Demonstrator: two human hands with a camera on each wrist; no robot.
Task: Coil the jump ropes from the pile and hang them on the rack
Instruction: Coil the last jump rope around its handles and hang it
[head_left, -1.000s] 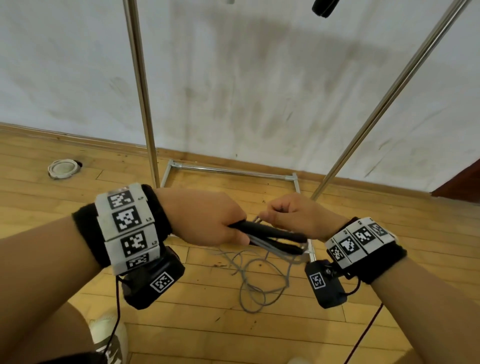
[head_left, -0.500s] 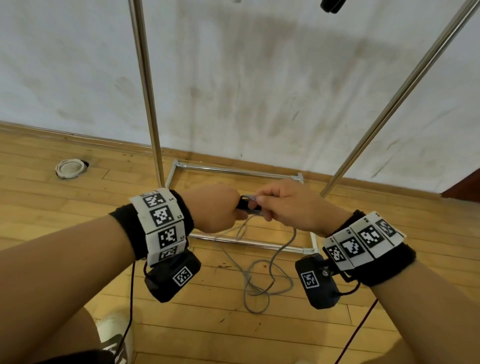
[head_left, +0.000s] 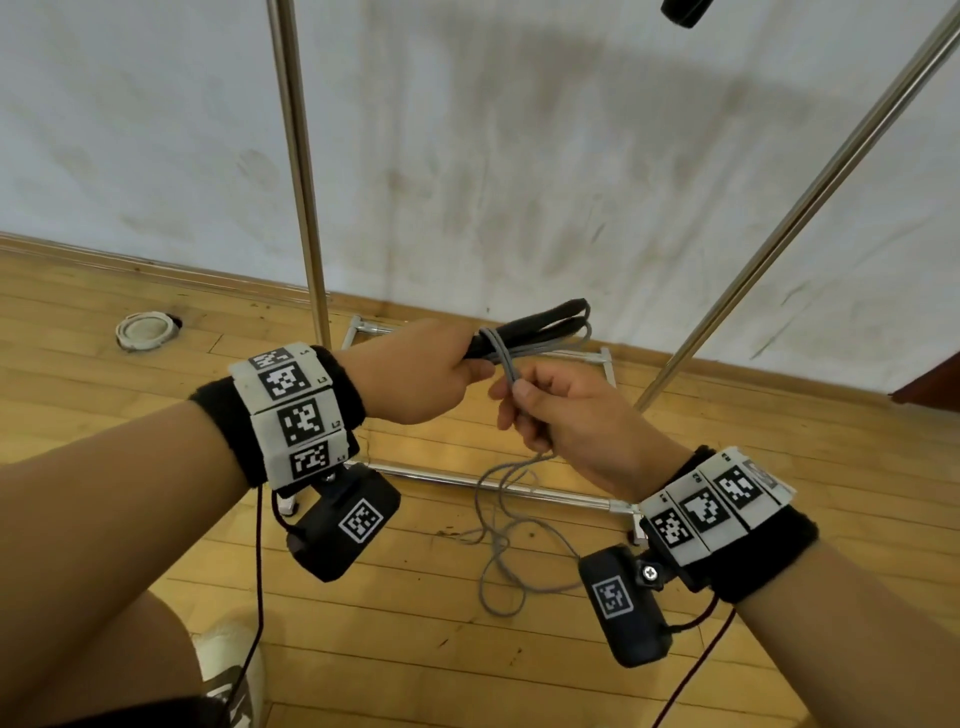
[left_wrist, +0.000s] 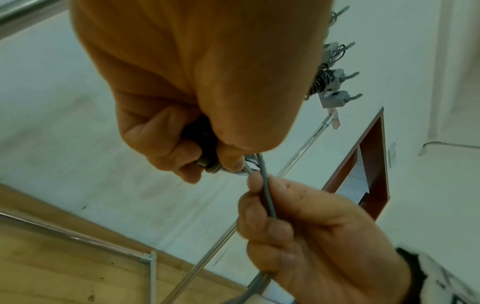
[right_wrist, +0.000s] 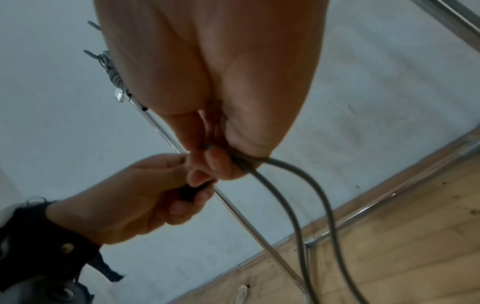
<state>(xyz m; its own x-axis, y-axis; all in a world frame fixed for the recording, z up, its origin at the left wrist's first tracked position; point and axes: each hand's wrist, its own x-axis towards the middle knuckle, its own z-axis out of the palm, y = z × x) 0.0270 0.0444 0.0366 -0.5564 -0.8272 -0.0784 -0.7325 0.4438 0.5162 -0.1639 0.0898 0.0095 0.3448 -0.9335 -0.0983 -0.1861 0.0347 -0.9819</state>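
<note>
The left hand (head_left: 415, 374) is curled tight round two black handles (head_left: 540, 327) held side by side; its fingers cover their near ends, so how the grey cord (head_left: 506, 364) joins them there is hard to make out. One turn of that cord loops over the handles just beside the left thumb. The right hand (head_left: 566, 421) pinches the cord between thumb and curled fingers just below the handles, and two strands drop from it to a loose tangle on the wooden floor (head_left: 156, 519). Two upright poles of the metal rack (head_left: 298, 156) show, their tops cut off; the hooks up there appear only blurred in the wrist views.
</note>
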